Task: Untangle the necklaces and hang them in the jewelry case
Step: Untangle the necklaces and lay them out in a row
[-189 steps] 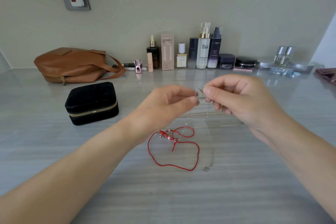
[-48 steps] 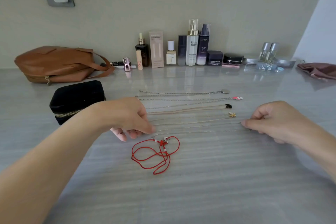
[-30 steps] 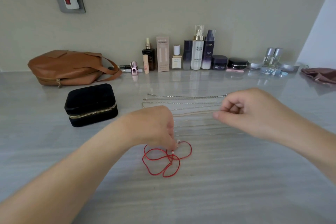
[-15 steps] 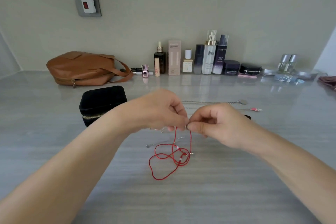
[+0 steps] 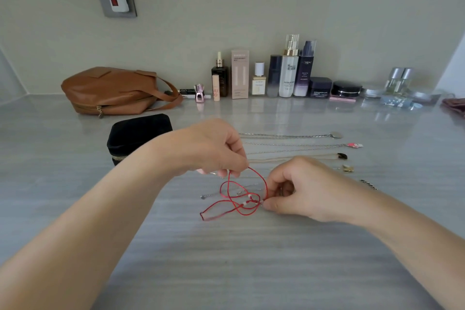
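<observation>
- Grey, streaked stone surface (image 5: 251, 272) fills the lower view and carries everything else.
- Brown leather bag (image 5: 110, 90) lies on its side at the back left, against the wall, strap trailing to the right.
- Black velvet jewelry case (image 5: 136, 133) sits in front of the bag with its lid down; the left forearm crosses its near corner.
- Left hand (image 5: 214, 148) hovers right of the case, fingers curled, thumb and forefinger pinching the top loop of the red cord necklace (image 5: 234, 199).
- Right hand (image 5: 302, 189) is low, near the surface, fingers curled in, fingertips pinching the same cord at its small beaded knot.
- Row of cosmetic bottles and jars (image 5: 289, 75) stands along the back wall.
- Straightened necklaces lie in parallel lines behind the hands: a silver chain with a round disc (image 5: 289, 136), a chain with a pink pendant (image 5: 302, 145) and a beige cord with a black pendant (image 5: 289, 157).
- The red cord hangs in loose, crossed loops between the hands, its lower loops resting on the surface.
- Thin silver chain (image 5: 216, 194) lies under those loops.
</observation>
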Tool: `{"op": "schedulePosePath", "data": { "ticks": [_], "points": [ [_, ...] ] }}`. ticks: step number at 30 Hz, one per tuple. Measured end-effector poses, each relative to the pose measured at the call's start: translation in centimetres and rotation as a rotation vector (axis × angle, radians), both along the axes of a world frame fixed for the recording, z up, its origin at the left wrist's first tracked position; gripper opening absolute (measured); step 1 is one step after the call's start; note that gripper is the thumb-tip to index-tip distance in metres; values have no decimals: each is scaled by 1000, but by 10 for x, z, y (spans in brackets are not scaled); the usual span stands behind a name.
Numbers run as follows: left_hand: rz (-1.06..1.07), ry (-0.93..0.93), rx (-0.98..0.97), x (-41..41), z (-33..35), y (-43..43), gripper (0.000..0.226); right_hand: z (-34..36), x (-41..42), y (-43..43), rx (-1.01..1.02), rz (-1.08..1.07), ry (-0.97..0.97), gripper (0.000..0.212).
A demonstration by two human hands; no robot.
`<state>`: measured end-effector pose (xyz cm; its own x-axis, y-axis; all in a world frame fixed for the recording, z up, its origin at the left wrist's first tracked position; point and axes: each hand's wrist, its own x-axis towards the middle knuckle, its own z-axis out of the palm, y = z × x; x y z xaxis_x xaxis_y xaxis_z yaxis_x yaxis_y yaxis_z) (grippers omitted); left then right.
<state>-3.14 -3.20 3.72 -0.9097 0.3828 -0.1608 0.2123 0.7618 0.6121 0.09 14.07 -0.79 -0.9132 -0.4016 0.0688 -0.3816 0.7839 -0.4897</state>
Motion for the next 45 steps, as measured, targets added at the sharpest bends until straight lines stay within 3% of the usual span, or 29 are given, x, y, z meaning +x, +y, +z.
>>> {"op": "schedulePosePath", "data": {
  "ticks": [6, 13, 19, 23, 32, 41, 45],
  "points": [
    [26, 27, -69, 0, 2, -5, 8, 21, 1, 24, -110, -44, -88, 8],
    [-108, -54, -231, 7, 12, -6, 20, 39, 7, 31, -475, 0, -207, 11],
    [-167, 66, 281, 13, 6, 11, 31, 38, 10, 26, -637, -38, -192, 10],
    [-214, 120, 351, 17, -2, 20, 4, 37, 9, 23, -622, -17, -133, 19],
    [-123, 63, 498, 14, -2, 23, 12, 35, 9, 18, -773, -47, -85, 11],
    [-171, -82, 589, 14, 2, 17, 7, 39, 7, 24, -1083, -161, -186, 24],
    [-168, -153, 699, 12, 3, 15, 13, 40, 6, 26, -1120, -164, -227, 26]
  ]
}}
